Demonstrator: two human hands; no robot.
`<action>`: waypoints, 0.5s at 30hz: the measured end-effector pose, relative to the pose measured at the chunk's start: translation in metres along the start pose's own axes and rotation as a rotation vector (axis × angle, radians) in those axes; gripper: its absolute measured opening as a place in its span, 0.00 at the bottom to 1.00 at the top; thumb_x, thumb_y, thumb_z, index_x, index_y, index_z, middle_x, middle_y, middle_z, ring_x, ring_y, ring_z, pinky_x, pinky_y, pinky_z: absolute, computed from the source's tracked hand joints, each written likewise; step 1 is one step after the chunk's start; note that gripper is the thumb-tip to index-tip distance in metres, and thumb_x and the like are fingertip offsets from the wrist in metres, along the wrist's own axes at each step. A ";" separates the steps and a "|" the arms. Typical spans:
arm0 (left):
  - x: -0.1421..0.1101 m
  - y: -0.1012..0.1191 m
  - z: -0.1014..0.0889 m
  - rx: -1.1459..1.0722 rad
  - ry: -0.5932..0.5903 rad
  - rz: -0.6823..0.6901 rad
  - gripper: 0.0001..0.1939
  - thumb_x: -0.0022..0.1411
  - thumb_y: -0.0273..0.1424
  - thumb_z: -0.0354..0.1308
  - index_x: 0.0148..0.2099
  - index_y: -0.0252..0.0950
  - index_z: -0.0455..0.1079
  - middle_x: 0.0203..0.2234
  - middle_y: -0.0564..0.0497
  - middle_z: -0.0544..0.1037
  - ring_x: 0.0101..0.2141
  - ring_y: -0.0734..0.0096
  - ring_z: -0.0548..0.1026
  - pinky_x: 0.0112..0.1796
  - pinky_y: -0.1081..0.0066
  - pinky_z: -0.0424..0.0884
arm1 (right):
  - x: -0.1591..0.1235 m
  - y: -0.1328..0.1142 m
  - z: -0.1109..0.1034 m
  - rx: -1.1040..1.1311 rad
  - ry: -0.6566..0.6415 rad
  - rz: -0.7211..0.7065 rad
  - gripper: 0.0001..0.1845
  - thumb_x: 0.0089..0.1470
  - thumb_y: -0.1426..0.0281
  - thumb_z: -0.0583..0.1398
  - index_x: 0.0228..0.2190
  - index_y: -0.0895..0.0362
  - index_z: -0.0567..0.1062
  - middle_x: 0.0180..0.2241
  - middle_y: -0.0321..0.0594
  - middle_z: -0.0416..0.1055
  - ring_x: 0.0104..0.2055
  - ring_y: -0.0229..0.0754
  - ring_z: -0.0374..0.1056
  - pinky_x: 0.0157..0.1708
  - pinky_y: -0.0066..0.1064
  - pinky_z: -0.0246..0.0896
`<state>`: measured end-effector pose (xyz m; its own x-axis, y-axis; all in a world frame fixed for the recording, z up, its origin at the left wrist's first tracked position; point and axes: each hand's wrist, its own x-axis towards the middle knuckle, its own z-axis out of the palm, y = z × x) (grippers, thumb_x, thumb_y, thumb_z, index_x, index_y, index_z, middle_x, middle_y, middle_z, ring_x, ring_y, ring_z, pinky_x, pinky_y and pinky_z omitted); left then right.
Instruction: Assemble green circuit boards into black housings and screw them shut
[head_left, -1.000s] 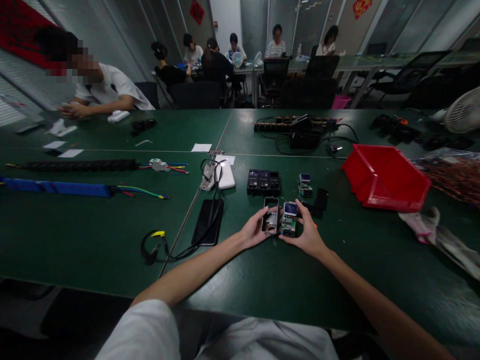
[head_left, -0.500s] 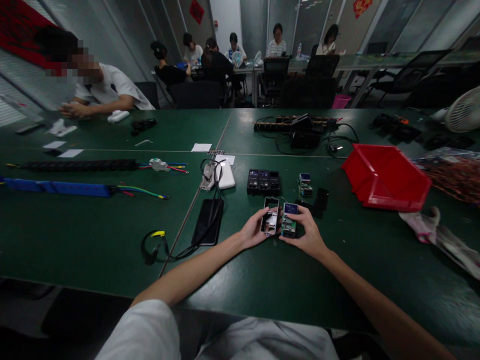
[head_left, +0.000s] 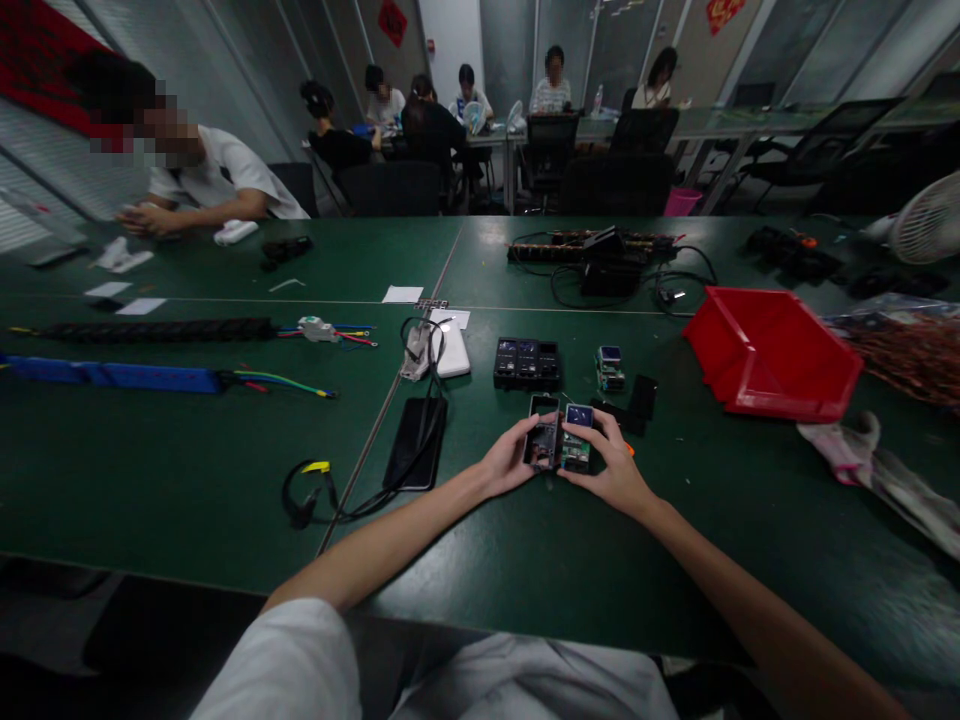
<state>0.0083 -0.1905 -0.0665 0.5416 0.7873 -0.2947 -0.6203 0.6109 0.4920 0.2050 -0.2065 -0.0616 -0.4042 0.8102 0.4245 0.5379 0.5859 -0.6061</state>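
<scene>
My left hand is closed round a dark, hollow plastic housing with openings in its face. Just to its right, my right hand grips a green circuit board that carries a small screen at its top end. Housing and board are held side by side above the table, close together. Beyond them sits a black module case with screens in a row. A second circuit board with a screen stands to the right of that case. Flat black pieces lie behind my right hand.
A red bin stands at right, near a glove. Left of my hands lie a black phone, a looped cable and a white power bank. A blue strip with wires lies farther left. A person sits across the table.
The housing has turned in my left hand, so its lit inside now looks darker. The circuit board has shifted slightly, and something orange shows beside my right hand.
</scene>
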 end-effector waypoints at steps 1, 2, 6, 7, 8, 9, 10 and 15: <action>0.000 0.000 0.000 0.008 -0.004 -0.001 0.20 0.61 0.37 0.54 0.52 0.32 0.69 0.37 0.43 0.78 0.34 0.67 0.75 0.35 0.69 0.70 | 0.000 0.000 0.000 -0.005 -0.001 -0.006 0.32 0.46 0.64 0.66 0.53 0.45 0.66 0.56 0.43 0.53 0.60 0.55 0.53 0.57 0.51 0.56; 0.000 0.000 0.000 0.016 -0.010 -0.001 0.20 0.61 0.37 0.54 0.52 0.32 0.69 0.38 0.43 0.78 0.35 0.66 0.75 0.35 0.69 0.70 | 0.000 0.000 0.000 -0.007 0.000 -0.013 0.31 0.46 0.64 0.66 0.52 0.45 0.66 0.55 0.43 0.53 0.60 0.55 0.53 0.57 0.51 0.56; 0.000 0.001 0.001 0.019 -0.058 -0.007 0.21 0.62 0.39 0.53 0.53 0.32 0.68 0.39 0.42 0.77 0.35 0.66 0.76 0.36 0.69 0.70 | -0.002 0.001 0.002 -0.004 0.008 -0.031 0.29 0.46 0.65 0.66 0.51 0.46 0.67 0.55 0.44 0.53 0.60 0.56 0.54 0.56 0.51 0.57; -0.001 0.001 0.002 0.012 -0.074 -0.013 0.22 0.62 0.40 0.52 0.53 0.32 0.68 0.39 0.41 0.77 0.35 0.66 0.76 0.36 0.69 0.70 | -0.002 0.001 0.002 -0.003 0.011 -0.034 0.29 0.46 0.65 0.66 0.51 0.46 0.67 0.55 0.44 0.53 0.59 0.56 0.54 0.56 0.52 0.57; -0.001 0.002 0.002 0.003 -0.088 -0.018 0.22 0.63 0.41 0.51 0.53 0.31 0.68 0.39 0.41 0.77 0.35 0.66 0.76 0.35 0.69 0.70 | -0.002 0.002 0.002 -0.002 0.015 -0.036 0.30 0.46 0.65 0.66 0.52 0.46 0.67 0.55 0.44 0.53 0.59 0.56 0.54 0.56 0.52 0.57; -0.001 0.002 0.002 -0.007 -0.098 -0.023 0.23 0.63 0.42 0.50 0.53 0.31 0.68 0.39 0.40 0.77 0.35 0.65 0.76 0.35 0.69 0.70 | -0.002 0.002 0.003 -0.002 0.019 -0.039 0.30 0.46 0.65 0.66 0.52 0.45 0.67 0.55 0.44 0.53 0.59 0.56 0.54 0.56 0.52 0.57; -0.002 0.003 0.003 -0.017 -0.104 -0.028 0.24 0.63 0.42 0.50 0.53 0.30 0.68 0.38 0.40 0.77 0.35 0.64 0.76 0.35 0.68 0.70 | -0.002 0.002 0.003 -0.002 0.023 -0.040 0.31 0.46 0.65 0.66 0.52 0.45 0.66 0.55 0.44 0.53 0.59 0.55 0.54 0.57 0.51 0.57; 0.000 0.003 0.001 -0.032 -0.095 -0.040 0.25 0.63 0.43 0.50 0.54 0.29 0.67 0.37 0.40 0.78 0.34 0.63 0.76 0.34 0.68 0.70 | -0.002 0.002 0.003 -0.004 0.032 -0.045 0.30 0.46 0.64 0.66 0.52 0.46 0.67 0.55 0.44 0.53 0.59 0.55 0.55 0.56 0.50 0.57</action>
<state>0.0068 -0.1891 -0.0640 0.6167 0.7515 -0.2344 -0.6140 0.6456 0.4541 0.2049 -0.2065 -0.0658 -0.4046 0.7829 0.4726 0.5228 0.6220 -0.5829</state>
